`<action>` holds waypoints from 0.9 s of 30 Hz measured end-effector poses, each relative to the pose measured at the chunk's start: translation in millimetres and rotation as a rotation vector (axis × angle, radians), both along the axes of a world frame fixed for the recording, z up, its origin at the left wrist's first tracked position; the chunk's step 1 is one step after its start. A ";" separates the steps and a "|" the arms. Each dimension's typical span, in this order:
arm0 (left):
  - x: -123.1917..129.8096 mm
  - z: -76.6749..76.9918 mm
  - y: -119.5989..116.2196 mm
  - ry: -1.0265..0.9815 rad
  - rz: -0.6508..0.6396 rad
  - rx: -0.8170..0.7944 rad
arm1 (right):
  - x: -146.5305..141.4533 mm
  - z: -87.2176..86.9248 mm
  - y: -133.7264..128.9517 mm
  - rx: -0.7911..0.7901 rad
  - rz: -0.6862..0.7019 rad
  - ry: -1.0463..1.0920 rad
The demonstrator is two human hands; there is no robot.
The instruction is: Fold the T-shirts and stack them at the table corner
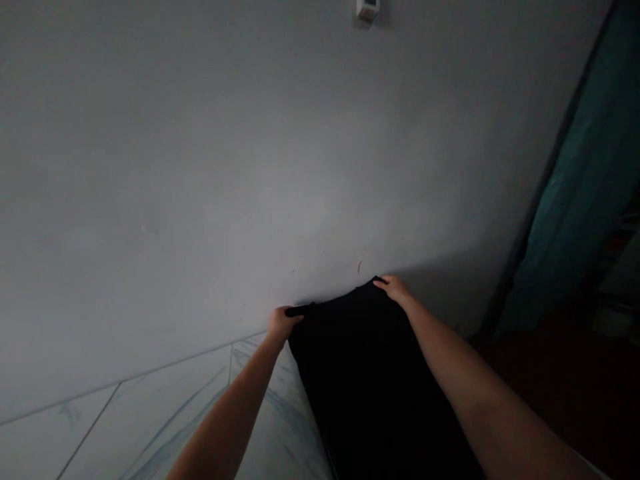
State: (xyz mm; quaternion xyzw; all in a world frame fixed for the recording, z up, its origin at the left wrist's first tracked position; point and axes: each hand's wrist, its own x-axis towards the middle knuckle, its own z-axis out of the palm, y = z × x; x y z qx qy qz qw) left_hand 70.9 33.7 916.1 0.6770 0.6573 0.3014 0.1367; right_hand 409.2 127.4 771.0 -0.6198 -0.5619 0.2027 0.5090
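Note:
A length of black cloth (375, 380) hangs stretched between my two hands, its lower end running out of the bottom of the view. My left hand (284, 325) pinches its upper left corner, thumb on the near side. At the upper right corner, my right hand (393, 288) grips the edge a little higher than the left. The top edge sags slightly between them. What kind of cloth item it is cannot be made out in the dark.
A plain grey wall (250, 167) rises in front, with white marbled tiles (170, 413) along its lower left. A small white box (367, 9) is fixed high on the wall. A teal curtain (575, 200) hangs at the right above a dark reddish floor (555, 380).

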 end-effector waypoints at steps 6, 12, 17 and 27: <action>1.3 -1.4 0.5 0.096 -0.001 0.065 | -6.0 -1.0 3.0 -0.157 0.000 -0.039; 2.5 4.8 -10.5 0.186 0.011 0.108 | -4.7 -5.5 -18.3 -0.317 0.079 -0.008; 12.0 2.4 -45.7 0.273 0.083 0.191 | 19.3 -11.2 -63.1 -0.397 0.158 0.039; 41.2 -35.1 -218.9 0.493 -0.079 -0.131 | 58.6 -47.0 -200.4 -0.275 0.081 0.111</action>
